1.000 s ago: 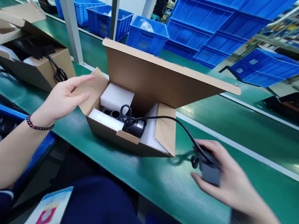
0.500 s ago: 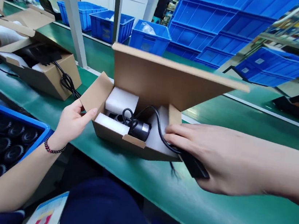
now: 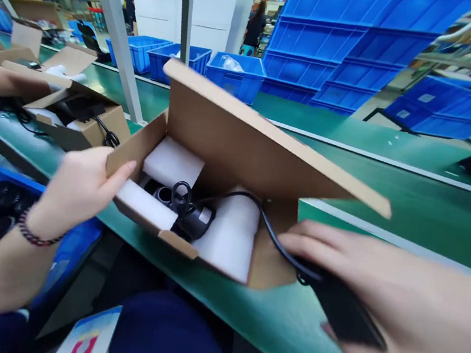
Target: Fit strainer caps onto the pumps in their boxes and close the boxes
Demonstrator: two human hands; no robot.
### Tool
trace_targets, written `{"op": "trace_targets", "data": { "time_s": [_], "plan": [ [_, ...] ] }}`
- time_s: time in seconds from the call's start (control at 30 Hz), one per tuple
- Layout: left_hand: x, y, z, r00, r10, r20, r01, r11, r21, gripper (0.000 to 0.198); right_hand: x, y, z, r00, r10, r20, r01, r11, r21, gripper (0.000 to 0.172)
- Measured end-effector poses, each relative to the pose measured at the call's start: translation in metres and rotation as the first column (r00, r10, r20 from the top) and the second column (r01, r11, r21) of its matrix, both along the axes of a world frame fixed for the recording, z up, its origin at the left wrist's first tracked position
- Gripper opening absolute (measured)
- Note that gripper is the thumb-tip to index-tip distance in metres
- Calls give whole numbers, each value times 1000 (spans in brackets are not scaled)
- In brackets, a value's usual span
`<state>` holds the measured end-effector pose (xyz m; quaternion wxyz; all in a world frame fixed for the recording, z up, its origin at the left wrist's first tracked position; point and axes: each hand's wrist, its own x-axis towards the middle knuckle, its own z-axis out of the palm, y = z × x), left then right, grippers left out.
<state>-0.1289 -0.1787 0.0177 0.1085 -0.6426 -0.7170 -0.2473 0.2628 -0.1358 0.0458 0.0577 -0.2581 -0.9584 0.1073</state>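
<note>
Black adapter (image 3: 346, 310) gripped in an assembler's right hand (image 3: 408, 315), the fingers (image 3: 331, 244) closed over its top and the thumb side blurred beneath it, its long axis slanting down and to the right just beyond the box's near right corner. From it, a black cable (image 3: 271, 219) runs up and left over white foam (image 3: 227, 236) to a black cylindrical unit (image 3: 192, 223) bedded in an open cardboard box (image 3: 240, 142). That unit lies far from the right hand and nearer the left hand (image 3: 79, 191), which is open, its fingers (image 3: 121, 170) resting against the box's left flap (image 3: 135, 143). Below it sits a blue crate (image 3: 5, 178) of round black parts. The box stands on a green bench (image 3: 286, 316). Farther along, a co-worker's arm (image 3: 0, 82) reaches toward a second open box (image 3: 82, 121), with blue crates (image 3: 235, 78) stacked beyond.
</note>
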Motion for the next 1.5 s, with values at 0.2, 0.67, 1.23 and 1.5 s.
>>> {"op": "trace_targets", "data": {
  "time_s": [0.2,0.67,1.23,1.5],
  "plan": [
    [39,78,105,903,-54,-426,-84,951,-298,41,-9,-30,-34,992,-46,-121,8,956,-295,57],
    [278,206,-42,800,-590,-110,389,650,-652,32,28,-38,-81,905,-387,176,419,748,-514,46],
    [106,211,-65,979,-199,-42,154,860,-486,45,-100,110,-148,995,-100,-27,99,994,-46,36],
    [109,205,-59,976,-218,16,197,844,-499,49,-166,135,-173,969,-5,-245,31,994,100,54]
  ]
}}
